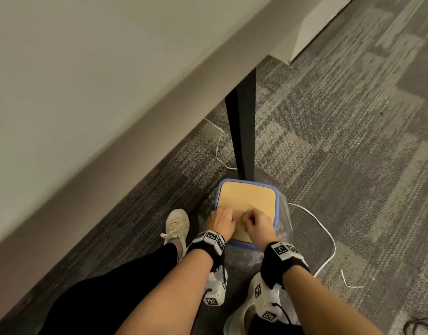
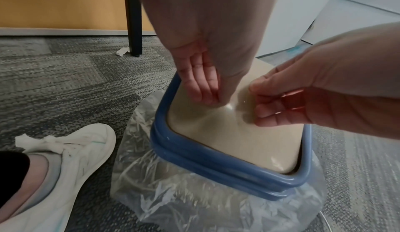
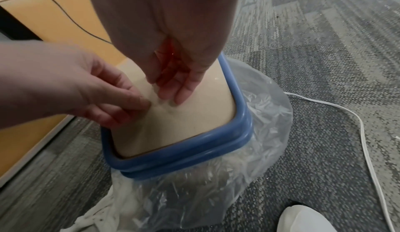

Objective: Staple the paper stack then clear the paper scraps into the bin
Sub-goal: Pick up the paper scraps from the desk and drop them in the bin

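Note:
The bin (image 1: 277, 209) stands on the carpet; it has a blue rim (image 2: 216, 160) (image 3: 184, 157) and a shut tan lid (image 1: 246, 197) (image 2: 227, 133) (image 3: 173, 129). Both hands hover over the lid's near half, fingertips almost meeting. My left hand (image 1: 220, 218) (image 2: 214, 102) (image 3: 142, 102) has its fingers bunched against the thumb, tips at the lid. My right hand (image 1: 254, 218) (image 2: 255, 99) (image 3: 171, 99) is curled the same way beside it. I see no scrap between the fingers of either. A tiny white speck (image 2: 244, 101) lies on the lid between the hands.
A clear plastic liner (image 2: 173, 193) bulges out below the rim. A black table leg (image 1: 242, 131) stands just behind the bin, under the pale tabletop (image 1: 87, 68). A white cable (image 1: 326, 235) loops on the carpet to the right. My white shoe (image 1: 176, 226) is left of the bin.

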`<state>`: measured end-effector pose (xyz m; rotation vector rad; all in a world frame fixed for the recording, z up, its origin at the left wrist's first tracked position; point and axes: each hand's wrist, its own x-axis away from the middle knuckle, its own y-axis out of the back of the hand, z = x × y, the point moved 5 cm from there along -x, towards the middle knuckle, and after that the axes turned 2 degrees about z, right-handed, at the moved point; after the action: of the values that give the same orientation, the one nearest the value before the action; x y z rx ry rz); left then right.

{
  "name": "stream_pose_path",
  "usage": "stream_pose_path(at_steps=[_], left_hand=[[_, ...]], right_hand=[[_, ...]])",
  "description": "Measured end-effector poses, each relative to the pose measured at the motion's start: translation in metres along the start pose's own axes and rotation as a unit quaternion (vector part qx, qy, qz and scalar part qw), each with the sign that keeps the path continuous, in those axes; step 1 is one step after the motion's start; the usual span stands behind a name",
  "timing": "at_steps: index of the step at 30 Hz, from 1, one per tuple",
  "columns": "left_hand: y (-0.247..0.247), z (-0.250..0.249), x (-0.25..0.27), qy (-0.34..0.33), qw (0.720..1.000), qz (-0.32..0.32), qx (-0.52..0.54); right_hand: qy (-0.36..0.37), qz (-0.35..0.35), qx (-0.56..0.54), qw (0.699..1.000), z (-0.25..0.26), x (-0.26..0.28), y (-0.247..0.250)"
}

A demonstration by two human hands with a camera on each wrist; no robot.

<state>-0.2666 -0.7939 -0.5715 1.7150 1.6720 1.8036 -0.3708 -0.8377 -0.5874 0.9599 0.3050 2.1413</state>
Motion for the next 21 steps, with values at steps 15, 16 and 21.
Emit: stream_pose_path(at_steps=[15, 16, 21], left_hand=[[-0.004, 0.006, -0.004, -0.014, 0.999, 0.002, 0.029], [-0.004, 0.006, -0.005, -0.015, 0.999, 0.0, 0.029], [-0.001, 0.006, -0.006, -0.016, 0.999, -0.004, 0.033]], right_hand=[[-0.044, -0.023, 0.098, 0.994, -0.003, 0.008, 0.011], [-0.048, -0.026, 0.096, 0.994, -0.002, 0.007, 0.011], [-0.038, -0.019, 0.127, 0.991, -0.002, 0.004, 0.008]])
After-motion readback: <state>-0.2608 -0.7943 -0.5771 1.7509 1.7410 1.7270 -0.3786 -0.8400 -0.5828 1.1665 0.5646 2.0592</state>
